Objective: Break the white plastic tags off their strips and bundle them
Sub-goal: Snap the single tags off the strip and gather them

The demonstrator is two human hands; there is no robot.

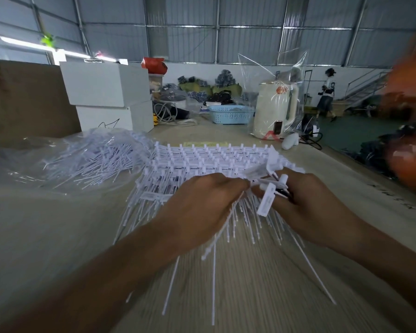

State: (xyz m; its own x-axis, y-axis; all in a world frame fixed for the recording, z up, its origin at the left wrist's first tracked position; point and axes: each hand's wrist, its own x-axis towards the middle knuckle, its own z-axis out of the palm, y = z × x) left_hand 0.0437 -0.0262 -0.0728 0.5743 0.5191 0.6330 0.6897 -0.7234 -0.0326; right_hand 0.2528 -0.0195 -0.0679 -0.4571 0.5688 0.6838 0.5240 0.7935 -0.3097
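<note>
1. Head view: white plastic tags (266, 199) are pinched between both hands, above the stack of tag strips (211, 159) at mid-table.
2. Left hand (202, 203) grips the strip end; right hand (305, 200) clutches several loose tags.
3. Recommended: snap close to the joint, tails aligned for bundling.
4. Loose tags in the clear bag (87, 159) crowd the left; the table edge (360, 179) runs near on the right.

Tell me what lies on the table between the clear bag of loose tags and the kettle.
In the head view, the stack of white tag strips lies between the clear bag and the kettle.
</note>
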